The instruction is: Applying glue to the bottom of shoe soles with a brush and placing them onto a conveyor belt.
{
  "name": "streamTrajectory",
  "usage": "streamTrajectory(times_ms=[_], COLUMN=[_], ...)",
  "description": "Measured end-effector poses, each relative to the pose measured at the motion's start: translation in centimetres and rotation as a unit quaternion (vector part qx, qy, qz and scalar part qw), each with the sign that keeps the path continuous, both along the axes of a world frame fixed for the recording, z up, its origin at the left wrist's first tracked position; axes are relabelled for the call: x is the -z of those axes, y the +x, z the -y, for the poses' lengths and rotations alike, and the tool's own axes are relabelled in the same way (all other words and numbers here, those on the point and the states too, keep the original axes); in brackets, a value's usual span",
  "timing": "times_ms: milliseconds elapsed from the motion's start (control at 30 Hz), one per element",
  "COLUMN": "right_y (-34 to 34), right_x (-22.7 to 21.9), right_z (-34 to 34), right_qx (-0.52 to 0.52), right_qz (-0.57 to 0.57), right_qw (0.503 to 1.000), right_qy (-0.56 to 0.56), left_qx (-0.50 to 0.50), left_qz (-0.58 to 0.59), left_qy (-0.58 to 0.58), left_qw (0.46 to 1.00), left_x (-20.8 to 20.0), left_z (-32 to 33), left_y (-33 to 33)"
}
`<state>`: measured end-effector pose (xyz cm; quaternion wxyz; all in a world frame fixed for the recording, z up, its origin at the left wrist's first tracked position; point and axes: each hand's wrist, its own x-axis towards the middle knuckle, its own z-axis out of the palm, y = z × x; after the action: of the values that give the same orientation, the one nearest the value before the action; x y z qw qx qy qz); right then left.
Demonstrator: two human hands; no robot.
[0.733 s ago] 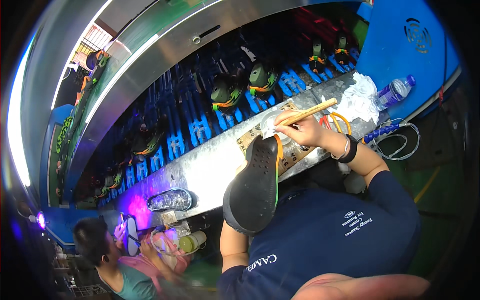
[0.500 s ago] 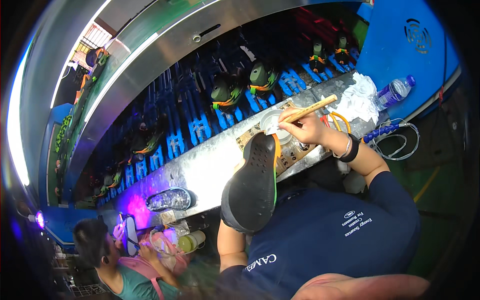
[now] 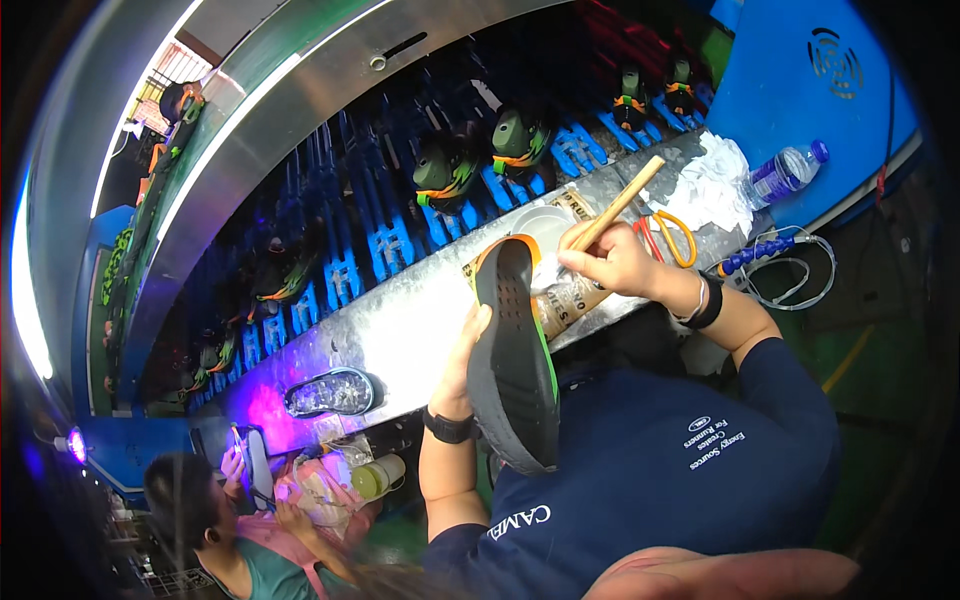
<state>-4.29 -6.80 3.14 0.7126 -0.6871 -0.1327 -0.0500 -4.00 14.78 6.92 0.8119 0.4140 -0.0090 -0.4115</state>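
Note:
A black shoe sole point(image 3: 515, 365) with an orange toe rim and a green edge is tilted up over the bench. My left hand point(image 3: 463, 352) grips it from its left side, the thumb along the edge and the other fingers mostly hidden behind it. My right hand point(image 3: 617, 262) is closed round the wooden handle of a brush point(image 3: 628, 198). The pale brush end sits close beside the sole's toe edge; whether it touches cannot be made out. Just behind the toe stands a shallow, light bowl point(image 3: 541, 218) on printed brown cardboard point(image 3: 572, 312).
Orange-handled scissors point(image 3: 683, 238), crumpled white paper point(image 3: 712, 190) and a plastic bottle point(image 3: 788, 176) lie right. A blue coiled hose point(image 3: 757, 256) hangs off the bench. Another sole point(image 3: 332, 393) lies left, near a co-worker point(image 3: 190, 505). Shoe uppers point(image 3: 521, 138) stand on blue holders behind.
The sole has turned onto its edge, bringing my left hand and wrist into sight. My right hand has shifted slightly right, the brush handle now more upright. The whole view has moved a little.

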Motion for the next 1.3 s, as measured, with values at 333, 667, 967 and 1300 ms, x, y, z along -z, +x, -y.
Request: streamTrajectory(times_ms=[333,667,967,1300], right_y=[-0.3,-0.1,-1.2,-3.2], right_x=[0.7,0.4,0.1,-0.8], right_z=[-0.4,-0.6,-1.6,-2.0], right_qx=[0.094,0.134,0.075,0.016], right_qz=[0.08,0.084,0.069,0.032], right_qw=[0.99,0.986,0.993,0.999], right_qy=[-0.071,-0.06,-0.067,-0.016], left_qx=[-0.026,-0.006,-0.005,0.029], left_qz=[0.054,0.122,0.167,0.185], left_qy=[0.055,0.076,0.087,0.099], left_qw=[0.997,0.99,0.982,0.977], left_x=[1.5,0.7,0.4,0.5], left_z=[-0.6,-0.1,-0.1,-0.7], left_y=[0.3,0.6,1.3,2.8])
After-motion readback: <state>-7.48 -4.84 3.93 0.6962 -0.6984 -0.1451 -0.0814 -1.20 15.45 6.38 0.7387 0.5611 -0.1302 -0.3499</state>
